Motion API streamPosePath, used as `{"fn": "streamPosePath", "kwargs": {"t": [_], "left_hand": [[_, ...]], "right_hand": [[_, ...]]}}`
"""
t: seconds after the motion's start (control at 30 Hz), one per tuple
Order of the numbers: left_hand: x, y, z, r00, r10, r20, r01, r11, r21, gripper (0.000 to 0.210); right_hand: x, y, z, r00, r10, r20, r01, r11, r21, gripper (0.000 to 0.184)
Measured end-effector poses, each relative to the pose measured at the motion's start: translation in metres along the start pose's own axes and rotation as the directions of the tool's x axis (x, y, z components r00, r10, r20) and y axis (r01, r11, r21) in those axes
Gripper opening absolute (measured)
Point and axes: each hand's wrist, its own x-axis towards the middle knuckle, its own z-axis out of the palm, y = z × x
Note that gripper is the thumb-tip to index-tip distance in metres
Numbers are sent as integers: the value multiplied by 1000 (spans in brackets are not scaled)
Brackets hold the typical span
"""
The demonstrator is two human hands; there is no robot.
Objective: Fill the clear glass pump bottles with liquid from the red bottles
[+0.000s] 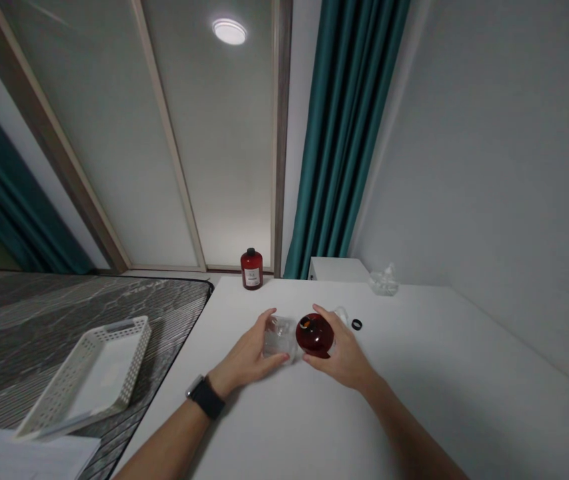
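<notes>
My left hand (259, 347), with a dark watch on its wrist, is closed round the sides of a clear container (279, 337) on the white table (294, 427). Just to its right, a glossy dark red bottle (314, 335) sits in the grip of my right hand (342, 347), thumb and fingers on opposite sides. Its rounded end faces me, with a small orange-and-dark spot near the top. A black ring (357, 325) lies right of that hand. Behind the fingers shows some clear plastic (340, 313), partly hidden.
Near the table's back edge stands another red bottle (251, 269) with a dark cap and white label. Crumpled clear plastic (384, 280) lies at the back right, by a white box (338, 269). Left of the table are a white perforated basket (137, 363) and papers (29, 455).
</notes>
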Motion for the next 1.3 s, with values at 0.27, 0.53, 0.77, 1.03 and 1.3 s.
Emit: {"fn": "streamPosePath", "kwargs": {"t": [0.27,0.53,0.77,1.03,1.3], "left_hand": [[1,5,-4,998,68,-11,-67,997,48,82],[0,12,-6,999,53,5,-53,998,44,80],[1,6,-5,999,12,38,-16,996,91,80],[0,1,-4,1000,5,24,-8,995,104,73],[1,1,-3,999,-34,34,33,998,47,73]], "right_hand": [[0,0,-7,998,-6,56,8,999,-35,85],[-2,7,-4,1000,6,27,-4,998,-59,87],[-2,8,-4,999,-6,39,9,997,-72,84],[-3,8,-4,999,-7,41,9,999,-36,84],[-4,7,-5,994,78,82,-77,997,-12,83]]}}
